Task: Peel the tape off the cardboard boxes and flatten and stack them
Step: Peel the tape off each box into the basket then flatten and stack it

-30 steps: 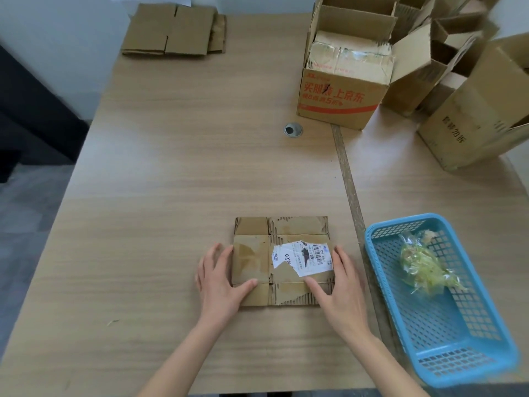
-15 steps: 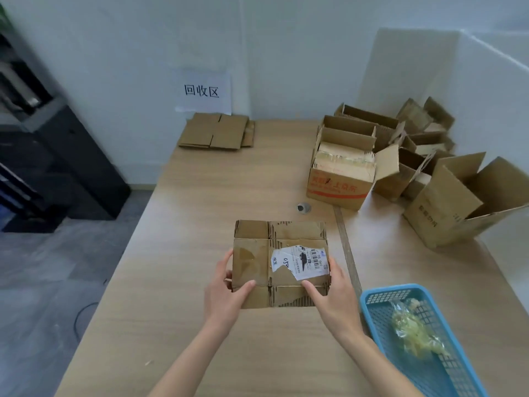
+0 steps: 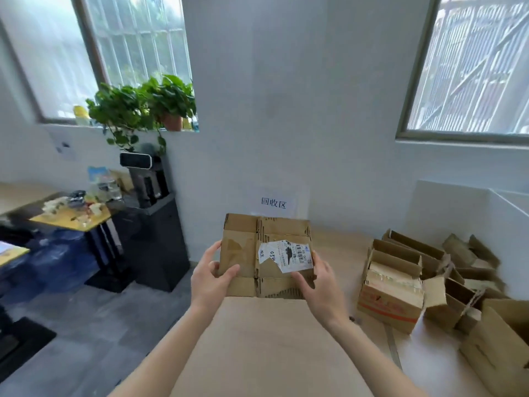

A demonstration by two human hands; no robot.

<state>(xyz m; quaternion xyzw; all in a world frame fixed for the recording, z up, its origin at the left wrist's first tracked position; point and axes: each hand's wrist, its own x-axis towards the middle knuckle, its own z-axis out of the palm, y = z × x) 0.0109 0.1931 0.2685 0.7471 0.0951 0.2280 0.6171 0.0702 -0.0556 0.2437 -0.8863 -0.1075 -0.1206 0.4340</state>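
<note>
A flattened brown cardboard box (image 3: pixel 266 247) with a torn white shipping label is held up in the air above the far part of the wooden table (image 3: pixel 272 353). My left hand (image 3: pixel 210 277) grips its left edge, thumb on the front face. Its lower right corner is pinched by my right hand (image 3: pixel 320 279). The box hides the far left of the table behind it. At the right, several unflattened boxes stand together, the nearest one (image 3: pixel 390 293) with red print and shiny tape on its flaps.
A white paper sign (image 3: pixel 273 202) with three characters hangs on the wall behind the held box. A large open box (image 3: pixel 498 348) stands at the table's right edge. Left of the table, on the floor, are a black cabinet (image 3: pixel 154 239) and a cluttered side table (image 3: pixel 71 216).
Both hands lifted the flattened box off the table and carried it forward and up. The view tilted up: the blue basket and the flat stack at the far left are out of sight.
</note>
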